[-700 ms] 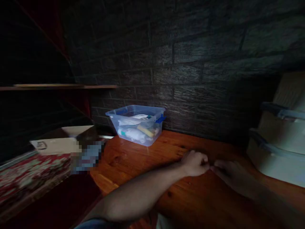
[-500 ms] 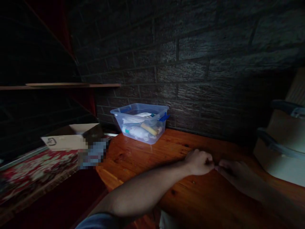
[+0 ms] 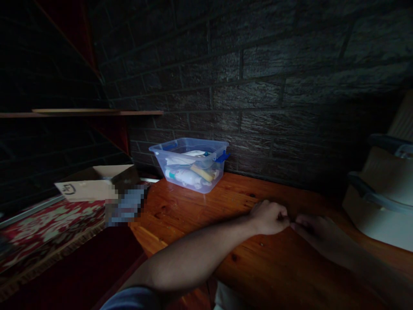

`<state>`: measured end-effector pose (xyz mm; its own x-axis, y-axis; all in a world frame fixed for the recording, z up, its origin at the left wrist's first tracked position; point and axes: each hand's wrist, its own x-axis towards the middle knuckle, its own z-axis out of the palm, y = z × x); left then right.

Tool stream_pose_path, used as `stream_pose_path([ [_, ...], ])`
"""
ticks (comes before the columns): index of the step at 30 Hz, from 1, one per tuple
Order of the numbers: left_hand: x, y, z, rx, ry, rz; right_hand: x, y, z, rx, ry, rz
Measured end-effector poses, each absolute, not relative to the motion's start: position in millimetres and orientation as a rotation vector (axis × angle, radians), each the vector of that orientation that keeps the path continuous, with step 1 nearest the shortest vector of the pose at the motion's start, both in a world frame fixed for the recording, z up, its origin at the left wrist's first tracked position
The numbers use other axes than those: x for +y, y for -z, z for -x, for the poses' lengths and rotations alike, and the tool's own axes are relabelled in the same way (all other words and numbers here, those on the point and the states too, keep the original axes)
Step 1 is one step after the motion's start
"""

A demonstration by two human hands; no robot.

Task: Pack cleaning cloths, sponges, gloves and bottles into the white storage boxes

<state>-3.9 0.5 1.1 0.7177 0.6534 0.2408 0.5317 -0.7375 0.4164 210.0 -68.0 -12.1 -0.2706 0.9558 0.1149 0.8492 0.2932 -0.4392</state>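
Observation:
My left hand [image 3: 270,218] lies low over the wooden table [image 3: 180,219], its fingers curled and the thumb pressed in. Facing it from the right is my right hand [image 3: 314,234], also closed, with thumb and finger pinched together. The two sets of fingertips meet or nearly meet. Anything held between them is hidden or too small to make out, and the right hand is in deep shade. Beyond my left hand stands a clear plastic bin [image 3: 163,162] with a blue latch [image 3: 222,156]; it holds a white bottle [image 3: 187,176] and other white and yellow items.
Pale containers [image 3: 377,221] with dark handles stand at the right edge. A cardboard box [image 3: 85,191] and a pixelated patch [image 3: 129,206] lie left of the table, by a red floral cloth [image 3: 48,228]. A dark brick wall [image 3: 258,99] rises behind; a shelf [image 3: 138,113] juts from the left.
Both hands keep almost the same pose and place. The whole view has shifted very slightly; nothing has visibly been picked up or let go.

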Motion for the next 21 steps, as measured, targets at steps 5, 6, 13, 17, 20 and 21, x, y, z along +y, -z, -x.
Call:
stream_pose_path([
  [5,0.1,-1.7,3.5,0.928,-0.538,-2.594,-67.9,10.5,-207.9,-2.211,-0.404,1.626],
  [6,-0.1,-1.9,3.4,0.929,-0.538,-2.593,-67.9,10.2,-207.8,-2.211,-0.404,1.631],
  [13,-1.5,-3.0,4.1,0.937,-0.548,-2.586,-67.2,11.2,-210.4,-2.23,-0.4,1.628],
  [17,-1.6,-2.9,3.9,0.936,-0.551,-2.557,-66.4,11.7,-210.2,-2.214,-0.388,1.614],
  [20,-0.1,-2.8,3.8,0.939,-0.569,-2.526,-66.2,9.2,-208.0,-2.218,-0.368,1.591],
  [21,0.7,-2.9,3.9,0.939,-0.577,-2.515,-66.2,7.8,-206.7,-2.217,-0.362,1.58],
])
